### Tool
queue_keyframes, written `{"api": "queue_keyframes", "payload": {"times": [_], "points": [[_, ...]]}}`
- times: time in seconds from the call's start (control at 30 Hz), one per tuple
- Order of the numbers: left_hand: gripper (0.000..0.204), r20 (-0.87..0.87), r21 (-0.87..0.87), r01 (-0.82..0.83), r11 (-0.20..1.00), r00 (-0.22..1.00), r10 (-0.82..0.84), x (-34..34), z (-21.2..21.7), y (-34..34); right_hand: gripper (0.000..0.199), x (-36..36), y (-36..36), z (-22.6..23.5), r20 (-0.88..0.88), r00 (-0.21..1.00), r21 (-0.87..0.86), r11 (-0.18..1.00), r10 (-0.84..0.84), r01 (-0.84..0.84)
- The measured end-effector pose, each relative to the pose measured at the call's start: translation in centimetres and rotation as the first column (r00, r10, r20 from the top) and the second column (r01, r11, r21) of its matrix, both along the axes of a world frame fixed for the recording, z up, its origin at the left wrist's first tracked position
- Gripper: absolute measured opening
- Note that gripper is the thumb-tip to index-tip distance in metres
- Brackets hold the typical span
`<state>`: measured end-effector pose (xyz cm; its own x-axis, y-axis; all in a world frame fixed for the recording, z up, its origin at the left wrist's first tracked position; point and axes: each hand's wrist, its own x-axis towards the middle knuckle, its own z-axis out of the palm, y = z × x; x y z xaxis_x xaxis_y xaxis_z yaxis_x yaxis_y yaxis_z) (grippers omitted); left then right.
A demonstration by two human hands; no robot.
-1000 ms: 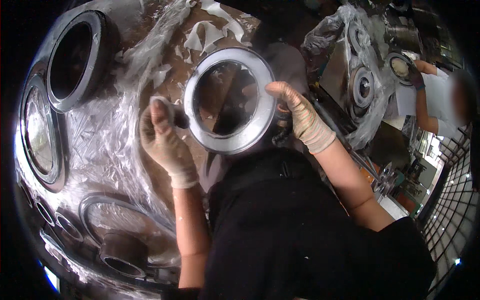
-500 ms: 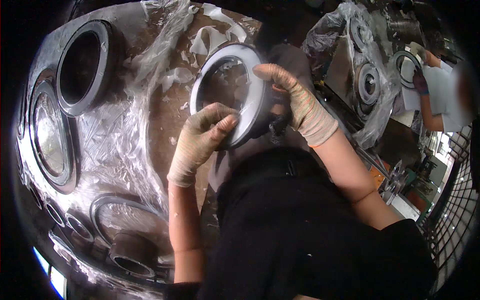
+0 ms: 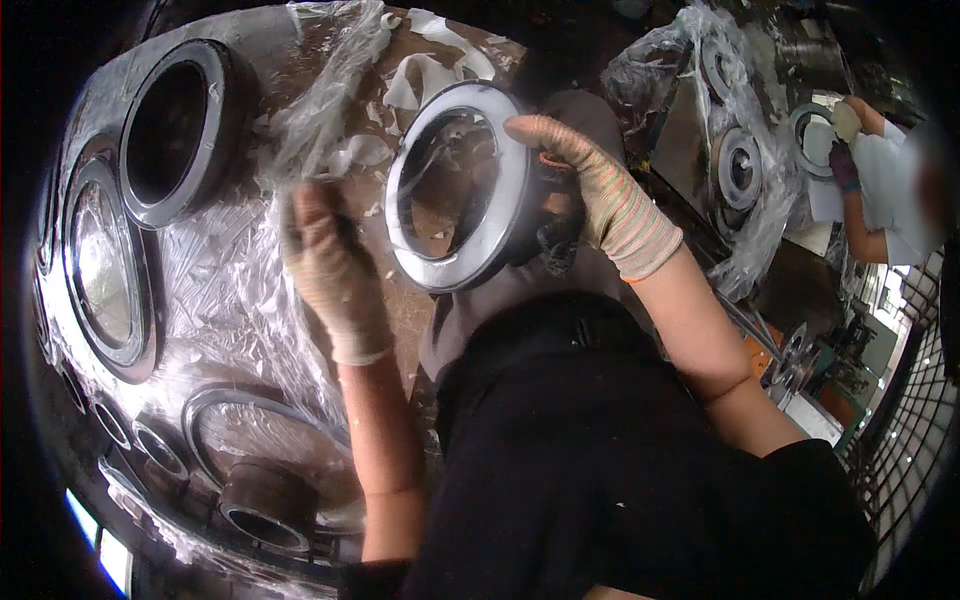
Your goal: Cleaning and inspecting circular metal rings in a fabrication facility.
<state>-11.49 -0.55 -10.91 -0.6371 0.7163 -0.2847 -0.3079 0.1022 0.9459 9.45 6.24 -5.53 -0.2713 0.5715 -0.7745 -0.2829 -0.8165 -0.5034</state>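
A thick ring [image 3: 440,272] with a pale, smooth face and a dark outer side is held tilted in front of me over the near edge of the bench. My right hand [image 3: 615,210], in a striped knit glove, grips its right rim, with the thumb on the pale face and the other fingers mostly hidden behind it. To the left of the ring, apart from it, my left hand [image 3: 340,280] wears a similar glove. Its fingers point up, stretched out and slightly blurred, with nothing visible in them. White torn scraps [image 3: 420,80] lie just beyond the ring.
Crumpled clear plastic film [image 3: 240,270] spreads over the bench. On the left lie a thick dark ring [image 3: 205,150], a wide flat ring [image 3: 145,310] and a short cylinder [image 3: 270,500]. At far right, a co-worker's gloved hand [image 3: 845,165] holds another ring [image 3: 797,140].
My left hand has let go of the ring's lower edge and swung left over the plastic film. The right hand keeps its hold. The co-worker's ring has turned slightly.
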Motion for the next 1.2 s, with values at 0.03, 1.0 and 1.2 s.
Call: {"api": "queue_keyframes", "payload": {"times": [0.03, 1.0, 1.2], "points": [[0.028, 0.034, -0.010, 0.000, 1.000, 0.999, 0.000, -1.8, 1.3, 0.3, 0.034, 0.5, -0.1, -0.1, 0.040, 0.999, 0.040, 0.999, 0.032, -0.033], [0.046, -0.042, -0.477, 0.597, 0.645, 0.718, -0.695, -1.6, 6.7, 4.6, 0.065, -1.3, 0.0, -6.8, 0.469, 0.750, 0.564, 0.496, 0.466, -0.661], [0.039, -0.158, -0.138, 0.513, 0.847, 0.833, -0.530, 0.2, 6.0, 3.9, 0.042, 1.7, 0.2, -9.2, 0.548, 0.783, 0.775, 0.175, 0.295, -0.608]]}}
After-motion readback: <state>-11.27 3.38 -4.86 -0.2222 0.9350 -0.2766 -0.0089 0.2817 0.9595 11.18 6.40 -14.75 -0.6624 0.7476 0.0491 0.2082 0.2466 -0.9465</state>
